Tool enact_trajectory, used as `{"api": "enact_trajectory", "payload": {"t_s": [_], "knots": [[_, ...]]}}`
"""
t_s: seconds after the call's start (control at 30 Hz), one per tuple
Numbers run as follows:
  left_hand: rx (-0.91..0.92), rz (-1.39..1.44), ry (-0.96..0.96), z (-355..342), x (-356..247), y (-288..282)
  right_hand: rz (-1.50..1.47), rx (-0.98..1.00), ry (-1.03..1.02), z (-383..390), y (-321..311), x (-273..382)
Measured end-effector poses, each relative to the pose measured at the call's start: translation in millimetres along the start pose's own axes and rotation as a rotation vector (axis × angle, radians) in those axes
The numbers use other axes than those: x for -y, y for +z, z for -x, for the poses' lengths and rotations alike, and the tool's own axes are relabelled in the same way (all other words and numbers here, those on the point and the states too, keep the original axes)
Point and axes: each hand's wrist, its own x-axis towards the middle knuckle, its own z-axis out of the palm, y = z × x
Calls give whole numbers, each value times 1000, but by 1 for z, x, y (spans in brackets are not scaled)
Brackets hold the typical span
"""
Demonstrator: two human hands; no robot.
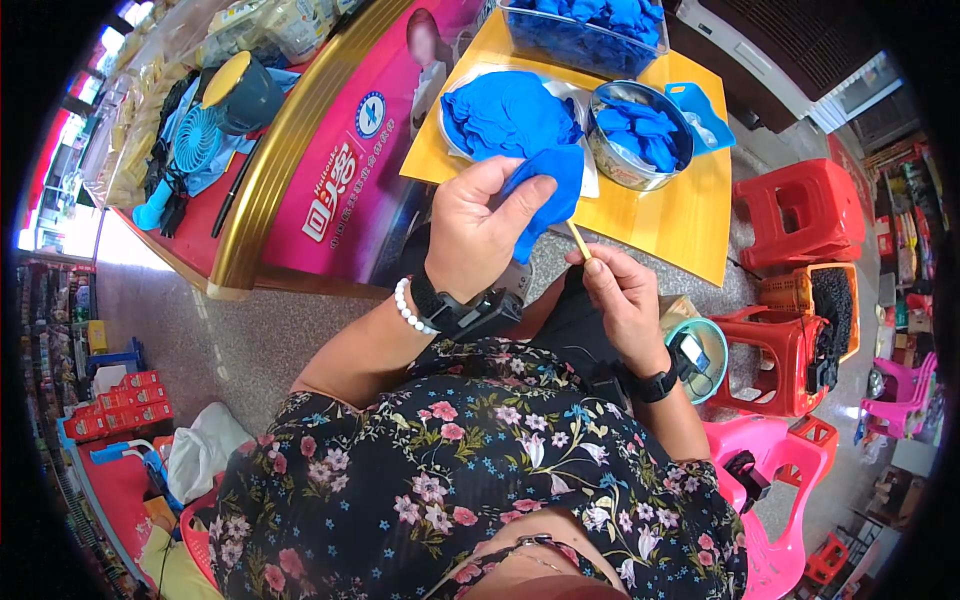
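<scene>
My left hand [470,225] is closed on a piece of blue fabric [556,185], pinched between thumb and fingers. The cloth hangs folded past the fingers, and I cannot make out its full shape. In my right hand [622,295], thumb and fingers grip a thin pale wooden stick [578,241]. Its upper end meets the lower edge of the cloth; whether it goes inside is hidden. Just beyond, a heap of flat blue fabric pieces [505,112] lies on a plate. To its right stands a round tin [630,178] with bunched blue pieces in it.
A yellow wooden table [690,235] bears these, plus a clear plastic box [585,48] of blue pieces and a small light-blue basket [722,128]. A pink counter with gold trim [262,165] stands left. Red stools [800,215] and a pale-green bin [712,335] are right.
</scene>
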Motion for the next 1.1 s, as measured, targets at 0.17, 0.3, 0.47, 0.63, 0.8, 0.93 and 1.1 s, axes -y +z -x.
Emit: {"api": "enact_trajectory", "payload": {"t_s": [0.17, 0.3, 0.47, 0.63, 0.8, 0.93, 1.1], "knots": [[63, 113, -52, -2, -7, 0, -212, -8, 26, 0, -3, -1], [96, 153, -215, -5, -22, -3, -250, 4, 58, -2, -5, -5], [133, 86, -217, -6, -29, -4, 224, 41, -297, -6, -8, -5], [76, 93, -152, 0, -20, 2, -48, -89, -118, -3, 1, -4], [36, 224, -169, 1, -18, 5, -172, -33, 10, -1, 4, -1], [-50, 175, -24, 4, -5, 15, -272, -50, 7, -1, 10, 7], [-25, 70, 76, 3, 15, 16, -237, -82, 18, 3, 8, -1]]}}
